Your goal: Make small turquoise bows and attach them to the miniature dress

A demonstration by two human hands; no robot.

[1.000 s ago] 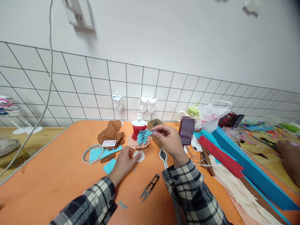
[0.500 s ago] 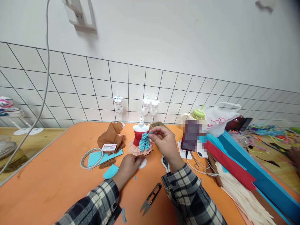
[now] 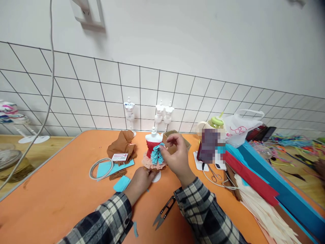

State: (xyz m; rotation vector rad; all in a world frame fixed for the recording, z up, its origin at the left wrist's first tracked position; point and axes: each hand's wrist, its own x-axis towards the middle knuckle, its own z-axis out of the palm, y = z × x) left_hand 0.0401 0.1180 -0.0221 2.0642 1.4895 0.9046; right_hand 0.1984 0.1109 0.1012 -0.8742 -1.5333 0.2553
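A small white dress-form mannequin [image 3: 153, 137] stands upright on the table, wearing a red bodice [image 3: 150, 147] and a peach ruffled skirt [image 3: 149, 164]. Down its front right side runs a blue crepe-paper ruffle [image 3: 156, 156]. My right hand [image 3: 178, 160] is at the ruffle's upper right edge, thumb tip on it and the other fingers curled. Under the skirt, my left hand [image 3: 141, 180] grips the mannequin's lower part; its fingertips are partly hidden by the skirt. Black thread snips [image 3: 164, 212] lie near my right sleeve.
Left are brown crepe paper [image 3: 121, 145], a tape roll [image 3: 101, 168] and blue paper pieces [image 3: 122, 183]. Behind stand several white mannequins [image 3: 129, 112] and a cardboard box [image 3: 186, 144]. Right are a phone [image 3: 208, 147], small scissors [image 3: 215, 175], a plastic bag [image 3: 237, 127] and crepe strips [image 3: 250, 178].
My right hand has shifted slightly, its index finger now more bent and lifted from the ruffle. My left hand keeps its place under the skirt. The camera view has moved a little.
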